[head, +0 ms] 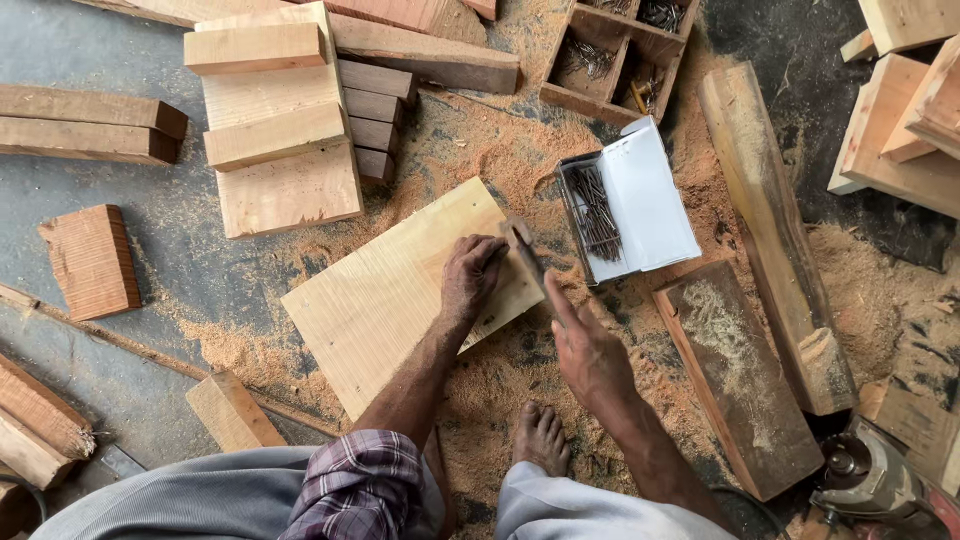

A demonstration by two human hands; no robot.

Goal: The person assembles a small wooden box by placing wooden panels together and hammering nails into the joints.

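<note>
A pale wooden board [390, 290] lies on the sawdust-covered floor in front of me. My left hand [470, 275] presses on its right end, fingers pinched as if steadying a nail, though the nail is too small to make out. My right hand [585, 350] grips the handle of a hammer [522, 245], whose head hovers just above the board's right edge, close to my left fingers. A white open box of nails [625, 205] sits just right of the board.
Stacked wood blocks [280, 120] lie at the upper left, and a wooden compartment tray [615, 55] holds nails at the top. Thick planks [770, 230] lie to the right. A power tool [870, 480] sits at the lower right. My bare foot [540, 435] rests on sawdust.
</note>
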